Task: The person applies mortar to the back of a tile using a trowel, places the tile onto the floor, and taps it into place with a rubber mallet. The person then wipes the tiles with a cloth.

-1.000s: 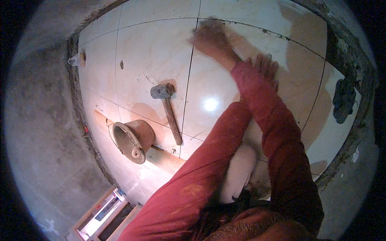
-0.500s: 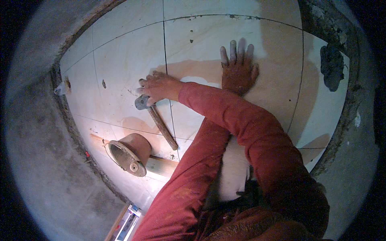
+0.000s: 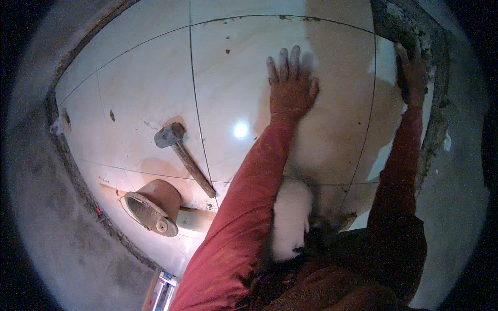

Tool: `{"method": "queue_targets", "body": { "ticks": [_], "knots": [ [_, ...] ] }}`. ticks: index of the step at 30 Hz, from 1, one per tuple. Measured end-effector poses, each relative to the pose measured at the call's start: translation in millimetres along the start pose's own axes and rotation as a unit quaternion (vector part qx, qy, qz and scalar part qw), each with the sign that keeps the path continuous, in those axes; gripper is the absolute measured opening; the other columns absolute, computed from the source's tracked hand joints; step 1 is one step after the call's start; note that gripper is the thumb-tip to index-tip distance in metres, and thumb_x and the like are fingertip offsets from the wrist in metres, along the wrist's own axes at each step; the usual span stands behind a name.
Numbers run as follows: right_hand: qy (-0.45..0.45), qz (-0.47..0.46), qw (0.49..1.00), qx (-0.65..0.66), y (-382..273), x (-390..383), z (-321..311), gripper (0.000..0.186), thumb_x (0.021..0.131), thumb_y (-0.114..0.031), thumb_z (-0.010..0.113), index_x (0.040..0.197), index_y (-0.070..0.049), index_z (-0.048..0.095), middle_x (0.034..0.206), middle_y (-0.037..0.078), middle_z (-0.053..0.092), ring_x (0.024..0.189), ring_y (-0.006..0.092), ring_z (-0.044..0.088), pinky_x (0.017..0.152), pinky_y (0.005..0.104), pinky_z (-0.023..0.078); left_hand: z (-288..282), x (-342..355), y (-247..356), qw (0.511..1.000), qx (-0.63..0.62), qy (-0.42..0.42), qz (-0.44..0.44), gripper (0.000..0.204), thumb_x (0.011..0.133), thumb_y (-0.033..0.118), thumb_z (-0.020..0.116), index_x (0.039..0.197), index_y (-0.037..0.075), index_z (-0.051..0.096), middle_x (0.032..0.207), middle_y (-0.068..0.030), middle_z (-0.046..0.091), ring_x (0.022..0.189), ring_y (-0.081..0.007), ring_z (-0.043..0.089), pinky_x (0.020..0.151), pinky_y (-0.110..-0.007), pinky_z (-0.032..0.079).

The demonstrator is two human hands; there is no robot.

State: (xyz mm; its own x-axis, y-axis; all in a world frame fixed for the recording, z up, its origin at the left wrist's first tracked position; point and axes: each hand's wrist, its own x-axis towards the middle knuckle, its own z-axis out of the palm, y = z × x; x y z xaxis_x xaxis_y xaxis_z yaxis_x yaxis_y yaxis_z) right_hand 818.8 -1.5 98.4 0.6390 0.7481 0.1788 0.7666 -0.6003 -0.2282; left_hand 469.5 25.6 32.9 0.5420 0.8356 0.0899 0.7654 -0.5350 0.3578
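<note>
The left hand [image 3: 291, 96] lies flat, fingers spread, on the tile [image 3: 327, 140], likely stiff and brittle. By the right wall [image 3: 464, 150], the right hand [image 3: 413, 78] covers a dark, rag-like lump [image 3: 400, 78], grip unclear; probably soft, light, best gathered mid-bundle.

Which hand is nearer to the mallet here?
Left. The left hand rests palm-down on a tile, to the right of the mallet and further forward; the right hand is much further right, near the tiling's right edge.
</note>
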Motion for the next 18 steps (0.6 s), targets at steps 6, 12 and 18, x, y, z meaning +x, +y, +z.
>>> {"method": "queue_targets", "body": {
  "ticks": [6,12,18],
  "knots": [
    [-0.020,-0.214,0.965,-0.151,111,-13,32,0.042,0.102,-0.032,0.061,0.135,-0.006,0.064,0.139,0.021,0.061,0.129,0.0361,0.058,0.109,0.0451,0.046,-3,2,1,1.000,-0.004,0.003,0.007,0.062,0.099,0.043,0.056,0.151,0.010,0.046,0.163,-0.0184,0.034,0.151,-0.0441,0.028,0.122,-0.068,0.013],
    [-0.039,-0.118,0.991,0.045,1,18,93,0.043,0.100,-0.040,0.062,0.124,-0.004,0.069,0.132,0.018,0.066,0.118,0.0428,0.062,0.104,0.0495,0.048,-3,2,4,1.000,0.011,-0.009,-0.001,0.061,0.099,0.043,0.053,0.151,0.010,0.047,0.164,-0.0162,0.034,0.154,-0.0413,0.024,0.124,-0.066,0.011],
    [0.044,-0.213,0.976,0.021,-163,-21,130,0.033,0.098,-0.037,0.062,0.111,-0.007,0.071,0.108,0.022,0.068,0.098,0.0423,0.066,0.088,0.0567,0.054,6,-1,-3,0.999,0.014,0.028,0.012,0.060,0.101,0.043,0.050,0.150,0.008,0.047,0.158,-0.0183,0.042,0.151,-0.0419,0.029,0.123,-0.068,0.013]
  ]
}}
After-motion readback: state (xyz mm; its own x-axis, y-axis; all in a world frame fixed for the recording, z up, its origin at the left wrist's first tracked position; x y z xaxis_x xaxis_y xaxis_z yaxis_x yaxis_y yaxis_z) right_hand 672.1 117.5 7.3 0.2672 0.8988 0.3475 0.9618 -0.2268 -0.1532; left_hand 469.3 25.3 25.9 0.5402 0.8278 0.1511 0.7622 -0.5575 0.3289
